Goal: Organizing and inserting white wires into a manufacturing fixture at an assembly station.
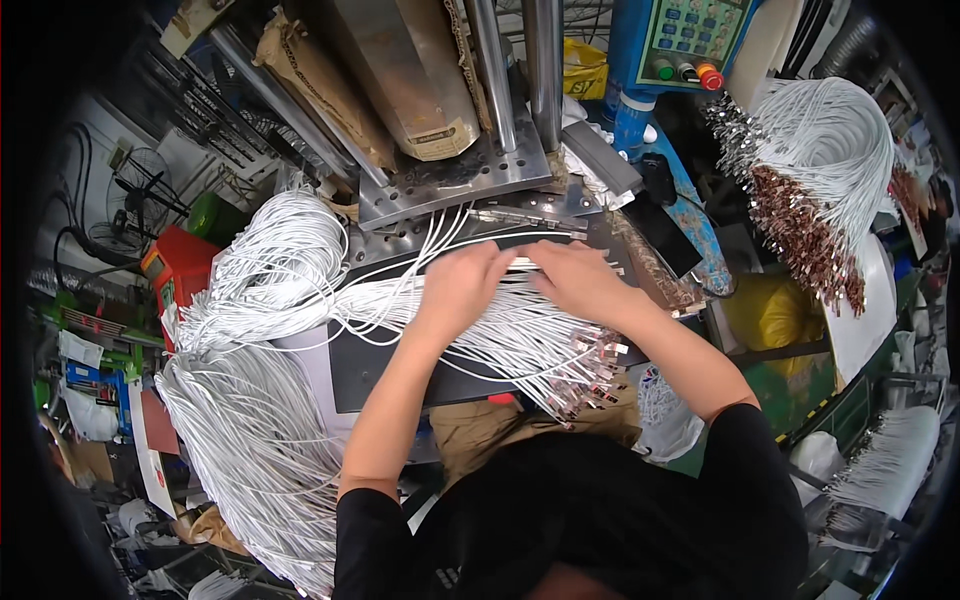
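My left hand [462, 285] and my right hand [580, 280] are close together at the front of the press's lower plate. Both have bent, closed fingers on thin white cables, and strands show in the narrow gap between them; the fingertips are partly hidden. Under and in front of my hands a bundle of white cables [500, 335] lies over a dark board [360, 370]. Its ends fan out toward my lap at the right, with small copper-coloured terminals [590, 375]. A few loose cables [440, 235] rise from near my left hand to the metal block.
Above my hands stands a press with a steel plate [460, 185] and upright rods [490, 75]. Coiled white cables [280, 245] and a hanging cable bundle [250, 450] fill the left. A button panel [690, 45], black phone-like slab [660, 235] and another cable coil [825, 130] are right.
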Available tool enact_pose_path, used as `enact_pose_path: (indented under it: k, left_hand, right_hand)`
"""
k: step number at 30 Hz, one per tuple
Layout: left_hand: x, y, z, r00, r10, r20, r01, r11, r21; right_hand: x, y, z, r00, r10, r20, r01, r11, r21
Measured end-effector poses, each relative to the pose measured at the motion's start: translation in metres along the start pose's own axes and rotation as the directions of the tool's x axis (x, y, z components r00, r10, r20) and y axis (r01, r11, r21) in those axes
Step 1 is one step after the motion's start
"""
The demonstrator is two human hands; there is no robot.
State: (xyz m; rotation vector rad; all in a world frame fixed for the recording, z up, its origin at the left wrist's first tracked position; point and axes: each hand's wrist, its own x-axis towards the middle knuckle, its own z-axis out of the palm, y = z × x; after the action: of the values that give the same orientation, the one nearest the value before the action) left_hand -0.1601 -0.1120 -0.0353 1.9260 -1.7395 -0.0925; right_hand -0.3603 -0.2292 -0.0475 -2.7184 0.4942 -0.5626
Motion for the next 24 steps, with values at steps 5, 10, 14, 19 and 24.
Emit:
enact_pose_path:
  k: [5,10,14,19,24]
  left_hand:
    - [-0.010,0.018,-0.025,0.773,-0.245,0.585,0.511,0.787,-0.346]
    - [-0.044,0.032,0.017,0.642,-0.047,0.765,0.755,0.213,-0.620]
    - [-0.042,0.026,0.028,0.664,-0.115,0.739,0.748,0.118,-0.653]
    - [-0.031,0.002,0.037,0.677,-0.162,0.718,0.724,-0.028,-0.689]
    - [0.015,-0.009,0.030,0.746,-0.380,0.547,0.541,-0.133,-0.831]
  right_hand:
    - [-0.012,0.026,-0.004,1.000,0.025,-0.011,-0.026,0.974,-0.224]
    - [-0.008,0.021,0.011,0.995,-0.001,-0.095,0.015,0.990,0.142]
    - [0.009,0.041,0.037,0.987,0.158,-0.005,-0.118,0.761,0.637]
    - [0.042,0.005,0.037,0.980,-0.014,0.197,-0.119,0.755,0.644]
    - [0.025,0.047,0.056,0.984,-0.039,-0.174,0.032,0.998,-0.047]
